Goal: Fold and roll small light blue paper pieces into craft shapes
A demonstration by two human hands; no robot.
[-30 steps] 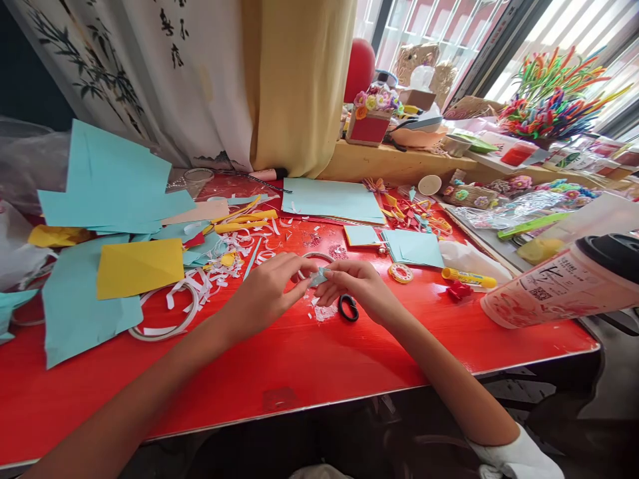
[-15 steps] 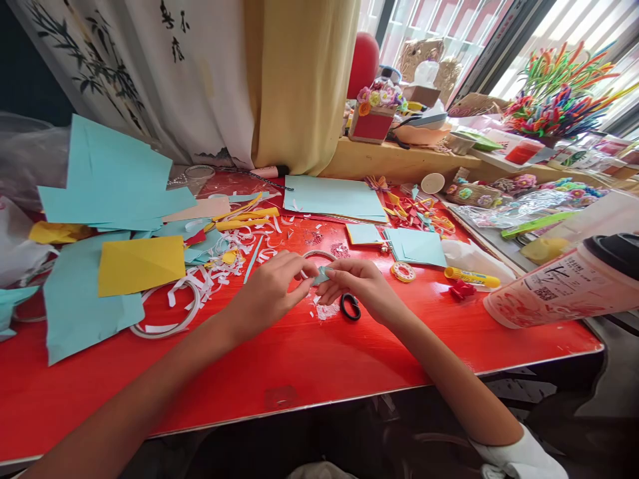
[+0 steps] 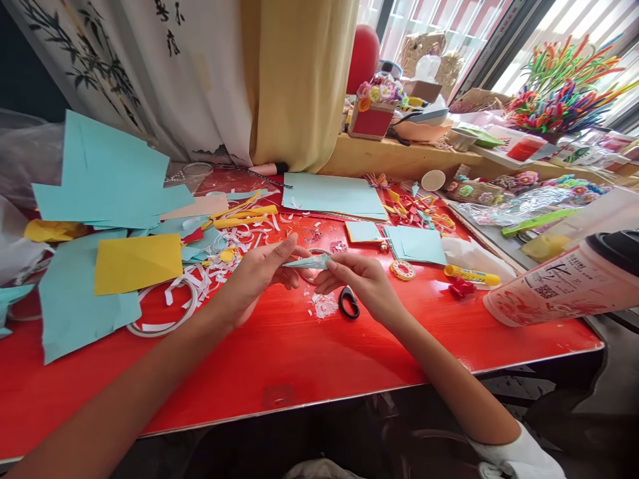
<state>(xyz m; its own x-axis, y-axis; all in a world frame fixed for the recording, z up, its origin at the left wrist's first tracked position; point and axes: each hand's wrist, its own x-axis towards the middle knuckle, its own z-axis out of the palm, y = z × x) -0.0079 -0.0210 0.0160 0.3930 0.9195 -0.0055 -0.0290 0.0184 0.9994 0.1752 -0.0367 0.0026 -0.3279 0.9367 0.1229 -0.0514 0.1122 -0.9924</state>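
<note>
Over the front middle of the red table, a small folded piece of light blue paper (image 3: 308, 263) comes to a point at its left end. My right hand (image 3: 359, 283) pinches its right end between thumb and fingers. At the pointed end is my left hand (image 3: 264, 273), its thumb raised away from the paper and its fingers apart behind it; whether they touch it I cannot tell. Black-handled scissors (image 3: 349, 303) lie just below my right hand, their blades not visible. Beside them are white paper scraps (image 3: 324, 305). A roll of white tape is partly hidden behind the paper.
Large blue sheets (image 3: 90, 293) and a yellow sheet (image 3: 138, 265) cover the table's left side, near a white tape ring (image 3: 192, 303). Stacked blue squares (image 3: 417, 245) lie beyond my right hand. A glue stick (image 3: 472, 275) and a tilted pink cup (image 3: 554, 283) are at right.
My left hand has let go of the paper and turned, thumb now lifted. The paper's long pointed end now shows. My right hand keeps its pinch, nearly in place.
</note>
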